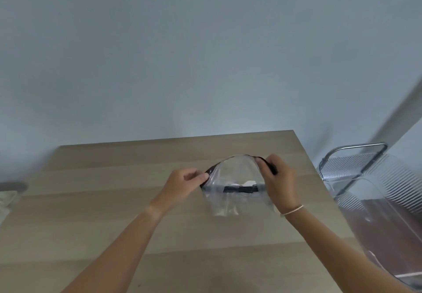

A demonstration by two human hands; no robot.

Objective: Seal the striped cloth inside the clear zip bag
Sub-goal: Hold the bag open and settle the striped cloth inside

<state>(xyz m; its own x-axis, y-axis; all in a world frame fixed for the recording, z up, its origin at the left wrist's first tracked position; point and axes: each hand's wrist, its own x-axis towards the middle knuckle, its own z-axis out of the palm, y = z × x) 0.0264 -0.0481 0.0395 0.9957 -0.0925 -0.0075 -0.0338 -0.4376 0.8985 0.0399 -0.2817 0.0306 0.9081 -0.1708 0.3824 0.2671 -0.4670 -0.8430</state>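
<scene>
A clear zip bag (235, 174) with a dark zip strip rests on the wooden table (114, 201), its mouth arched up and held apart. My left hand (182, 184) pinches the left end of the dark strip. My right hand (277, 182) grips the right end of it. Through the plastic I see a dark band and a bit of white near the bag's middle; whether that is the striped cloth I cannot tell.
A clear plastic bin (388, 201) with a metal handle stands beside the table's right edge. At the far left edge lies a pale, blurred object (6, 199). A plain grey-blue wall rises behind the table.
</scene>
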